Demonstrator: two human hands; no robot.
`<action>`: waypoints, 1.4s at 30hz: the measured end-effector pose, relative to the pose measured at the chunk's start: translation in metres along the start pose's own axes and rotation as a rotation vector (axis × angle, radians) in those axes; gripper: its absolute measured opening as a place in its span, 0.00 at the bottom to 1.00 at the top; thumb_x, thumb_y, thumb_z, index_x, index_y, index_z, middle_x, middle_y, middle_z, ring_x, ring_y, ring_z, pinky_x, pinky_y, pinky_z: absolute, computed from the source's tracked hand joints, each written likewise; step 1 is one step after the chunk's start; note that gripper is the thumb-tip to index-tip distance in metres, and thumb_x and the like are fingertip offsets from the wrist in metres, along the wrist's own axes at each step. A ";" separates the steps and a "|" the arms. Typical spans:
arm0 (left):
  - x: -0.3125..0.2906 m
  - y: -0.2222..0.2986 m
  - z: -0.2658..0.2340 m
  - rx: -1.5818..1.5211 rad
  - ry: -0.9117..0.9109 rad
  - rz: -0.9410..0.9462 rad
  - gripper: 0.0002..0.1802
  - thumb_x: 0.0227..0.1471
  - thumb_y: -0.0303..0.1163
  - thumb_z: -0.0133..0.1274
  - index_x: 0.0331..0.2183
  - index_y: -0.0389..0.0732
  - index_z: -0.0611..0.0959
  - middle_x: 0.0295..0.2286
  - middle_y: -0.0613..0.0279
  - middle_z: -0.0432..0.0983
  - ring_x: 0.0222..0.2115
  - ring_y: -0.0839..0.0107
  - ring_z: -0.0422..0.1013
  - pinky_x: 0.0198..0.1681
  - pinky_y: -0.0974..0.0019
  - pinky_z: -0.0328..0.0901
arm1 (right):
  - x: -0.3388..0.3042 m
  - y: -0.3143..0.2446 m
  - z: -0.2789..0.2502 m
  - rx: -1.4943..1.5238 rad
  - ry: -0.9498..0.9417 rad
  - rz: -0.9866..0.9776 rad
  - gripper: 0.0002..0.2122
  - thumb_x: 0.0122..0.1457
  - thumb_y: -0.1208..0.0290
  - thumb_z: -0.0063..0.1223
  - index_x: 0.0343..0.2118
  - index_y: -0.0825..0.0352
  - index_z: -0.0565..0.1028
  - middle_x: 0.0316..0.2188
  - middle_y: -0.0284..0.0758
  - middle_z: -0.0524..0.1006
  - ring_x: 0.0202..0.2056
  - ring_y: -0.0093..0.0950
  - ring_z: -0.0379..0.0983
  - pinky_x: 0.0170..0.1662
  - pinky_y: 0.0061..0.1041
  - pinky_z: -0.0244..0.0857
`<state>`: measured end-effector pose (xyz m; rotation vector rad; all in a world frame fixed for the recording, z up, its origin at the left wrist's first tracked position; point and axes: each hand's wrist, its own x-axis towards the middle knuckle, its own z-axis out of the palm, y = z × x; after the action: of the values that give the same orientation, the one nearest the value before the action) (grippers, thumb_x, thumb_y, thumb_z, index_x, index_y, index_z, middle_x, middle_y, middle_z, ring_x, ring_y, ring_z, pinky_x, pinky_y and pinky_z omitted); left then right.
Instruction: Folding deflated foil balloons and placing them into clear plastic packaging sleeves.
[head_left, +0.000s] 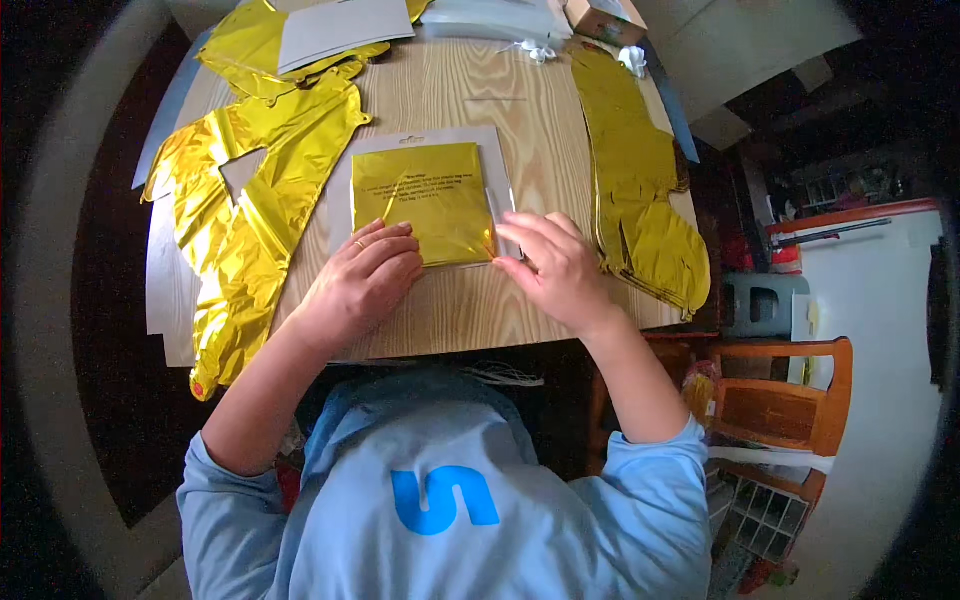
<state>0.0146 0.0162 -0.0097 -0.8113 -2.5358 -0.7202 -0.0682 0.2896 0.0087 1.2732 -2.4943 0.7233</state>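
A folded gold foil piece (pixel 420 215) lies in a clear plastic bag with dark print on it, in the middle of the table. Beneath it shows a pale card (pixel 480 140) with a hanging slot at its top. My left hand (pixel 365 275) rests flat on the lower left of the bag, its fingers stretched out. At the lower right corner, my right hand (pixel 562 268) pinches the bag's edge between thumb and fingers. The foil looks slightly crumpled there.
Flat gold foil balloons (pixel 270 180) spread over the table's left side, with pale cards (pixel 345 30) on top. A stack of gold foil (pixel 635 170) lies at right. Clear bags (pixel 495 18) and a small box (pixel 605 20) sit at the back. A wooden chair (pixel 780 400) stands at right.
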 end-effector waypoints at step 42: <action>0.038 0.059 0.007 -0.040 -0.297 0.231 0.23 0.52 0.36 0.55 0.51 0.43 0.80 0.55 0.52 0.70 0.58 0.52 0.64 0.62 0.42 0.55 | -0.074 -0.045 -0.036 0.024 -0.086 0.075 0.11 0.47 0.74 0.66 0.34 0.65 0.76 0.34 0.34 0.73 0.38 0.36 0.70 0.44 0.35 0.64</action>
<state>0.0210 0.0779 0.0238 -1.2844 -2.6248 -0.6143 0.0113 0.3372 0.0222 1.2497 -2.6223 0.7333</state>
